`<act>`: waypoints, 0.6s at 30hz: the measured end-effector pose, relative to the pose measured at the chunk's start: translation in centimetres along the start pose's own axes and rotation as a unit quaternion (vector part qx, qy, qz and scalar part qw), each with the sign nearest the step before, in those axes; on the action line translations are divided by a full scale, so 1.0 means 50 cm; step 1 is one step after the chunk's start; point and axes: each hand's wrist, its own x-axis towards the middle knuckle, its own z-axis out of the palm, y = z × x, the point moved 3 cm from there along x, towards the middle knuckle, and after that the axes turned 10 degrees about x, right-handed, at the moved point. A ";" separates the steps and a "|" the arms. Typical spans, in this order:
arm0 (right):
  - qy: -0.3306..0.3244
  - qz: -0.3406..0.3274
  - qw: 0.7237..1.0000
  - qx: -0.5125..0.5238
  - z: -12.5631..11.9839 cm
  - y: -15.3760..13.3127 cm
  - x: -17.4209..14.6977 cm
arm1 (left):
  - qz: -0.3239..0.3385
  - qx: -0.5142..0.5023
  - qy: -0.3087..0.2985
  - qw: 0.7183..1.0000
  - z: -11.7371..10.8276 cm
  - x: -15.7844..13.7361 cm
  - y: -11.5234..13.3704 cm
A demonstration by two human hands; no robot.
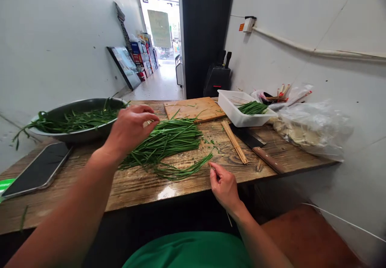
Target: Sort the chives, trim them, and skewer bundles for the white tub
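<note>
My left hand (131,129) hovers over the back left of a large pile of green garlic chives (175,139), its thumb and fingertips pinched together. Whatever may be between them is too small to make out. Near the table's front edge, my right hand (223,184) is closed around a thin bamboo skewer (229,219), whose lower end shows below the hand. The skewer's tip pokes out beside the fingertips. Just left of that hand lies a small separate bunch of chives (183,171), with its ends close to the skewer tip.
A metal bowl (72,136) of greens and a phone (39,169) sit left. Behind the pile lies a cutting board (193,109). To the right are a bundle of skewers (234,142), a cleaver (268,159), a white bin (241,119) with chives, and plastic bags (316,127).
</note>
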 end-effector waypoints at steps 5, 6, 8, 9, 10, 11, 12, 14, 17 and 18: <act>0.004 -0.018 1.000 -0.011 -0.002 -0.008 0.004 | 0.058 -0.030 -0.107 0.992 0.105 -0.026 0.067; 0.002 -0.017 1.000 -0.015 -0.002 -0.009 0.005 | 0.058 -0.034 -0.121 0.990 0.126 -0.032 0.073; -0.002 -0.011 1.000 -0.020 -0.002 -0.010 0.005 | 0.039 -0.048 -0.125 0.990 0.157 -0.039 0.075; -0.004 -0.008 1.000 -0.022 -0.001 -0.011 0.005 | 0.025 -0.054 -0.119 0.991 0.165 -0.041 0.073; -0.004 -0.005 1.000 -0.025 -0.001 -0.011 0.005 | 0.016 -0.065 -0.114 0.991 0.170 -0.041 0.072; -0.004 -0.002 1.000 -0.028 0.000 -0.012 0.005 | 0.012 -0.081 -0.114 0.990 0.173 -0.041 0.074; -0.004 0.000 1.000 -0.031 0.000 -0.012 0.005 | 0.009 -0.104 -0.121 0.987 0.175 -0.041 0.079; -0.004 0.001 0.999 -0.033 0.001 -0.013 0.005 | -0.003 -0.168 -0.156 0.973 0.181 -0.044 0.099; -0.005 -0.011 0.999 -0.031 0.000 -0.017 0.005 | -0.074 -0.267 -0.209 0.938 0.199 -0.052 0.131; -0.006 -0.017 0.999 -0.030 0.000 -0.019 0.006 | -0.099 -0.294 -0.221 0.924 0.205 -0.055 0.138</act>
